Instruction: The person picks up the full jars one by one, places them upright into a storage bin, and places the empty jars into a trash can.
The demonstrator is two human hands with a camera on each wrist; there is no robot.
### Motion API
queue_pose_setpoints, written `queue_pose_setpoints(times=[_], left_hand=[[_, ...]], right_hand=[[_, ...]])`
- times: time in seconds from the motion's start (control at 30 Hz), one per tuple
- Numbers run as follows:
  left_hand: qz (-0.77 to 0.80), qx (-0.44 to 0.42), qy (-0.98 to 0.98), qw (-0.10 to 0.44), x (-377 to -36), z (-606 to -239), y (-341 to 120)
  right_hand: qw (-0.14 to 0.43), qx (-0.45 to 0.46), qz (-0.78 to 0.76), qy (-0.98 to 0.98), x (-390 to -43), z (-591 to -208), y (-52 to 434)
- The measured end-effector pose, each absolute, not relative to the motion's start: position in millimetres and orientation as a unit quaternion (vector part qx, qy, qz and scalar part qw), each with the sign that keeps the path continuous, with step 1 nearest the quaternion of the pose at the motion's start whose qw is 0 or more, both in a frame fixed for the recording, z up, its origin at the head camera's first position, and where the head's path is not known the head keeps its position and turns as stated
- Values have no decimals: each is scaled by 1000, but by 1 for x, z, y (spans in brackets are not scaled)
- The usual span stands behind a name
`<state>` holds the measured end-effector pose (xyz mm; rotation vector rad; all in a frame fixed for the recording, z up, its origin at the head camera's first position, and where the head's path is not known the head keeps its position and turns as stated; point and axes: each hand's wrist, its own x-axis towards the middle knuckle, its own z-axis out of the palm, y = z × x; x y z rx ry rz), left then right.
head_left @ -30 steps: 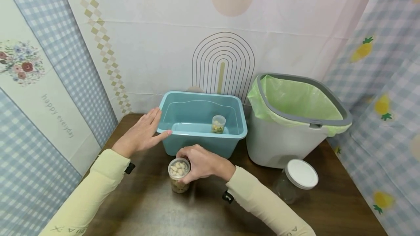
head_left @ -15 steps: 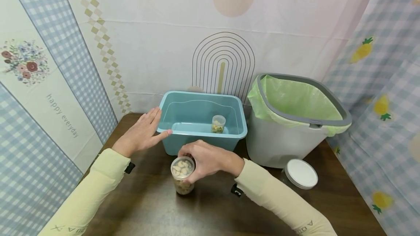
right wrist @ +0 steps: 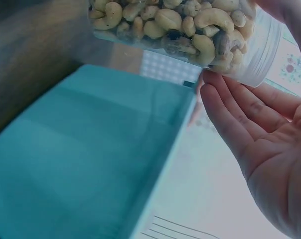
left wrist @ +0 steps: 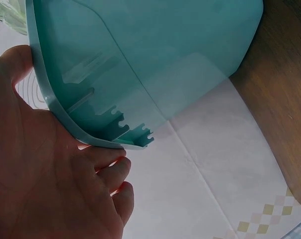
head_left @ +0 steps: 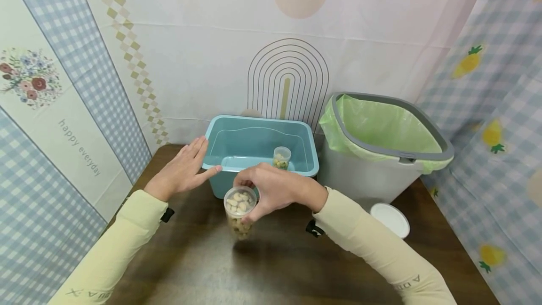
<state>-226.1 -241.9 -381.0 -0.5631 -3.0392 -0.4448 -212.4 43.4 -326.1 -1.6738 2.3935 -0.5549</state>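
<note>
A clear plastic jar [head_left: 238, 222] of cashews stands upright just above the brown table, with its top uncovered. My right hand [head_left: 275, 187] grips it near the rim, thumb on the near side and fingers on the far side. In the right wrist view the cashews [right wrist: 165, 22] show through the wall. My left hand [head_left: 182, 168] lies against the left end of the blue-green tub [head_left: 262, 123], its fingers straight. Seen from the left wrist, that hand touches the tub's rim [left wrist: 41, 74]. Inside the tub at the right is a small clear cup [head_left: 282, 156] with yellowish-green contents.
A grey-rimmed white bin [head_left: 360, 178] with a green liner [head_left: 381, 124] stands right of the tub. In front of it is a white lid [head_left: 390, 219]; its jar is hidden behind my right sleeve [head_left: 372, 244]. The wooden table [head_left: 211, 267] fills the foreground.
My right hand has raised the jar of cashews off the table and carried it slightly right, toward the tub. The left hand has stayed at the tub.
</note>
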Motion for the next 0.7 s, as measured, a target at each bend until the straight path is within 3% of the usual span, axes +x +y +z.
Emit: queue_pose_setpoints(times=[0.7], left_hand=[[-141, -173, -975, 1, -227, -383, -240]], right_hand=[[66, -559, -188, 805, -236, -268, 44]])
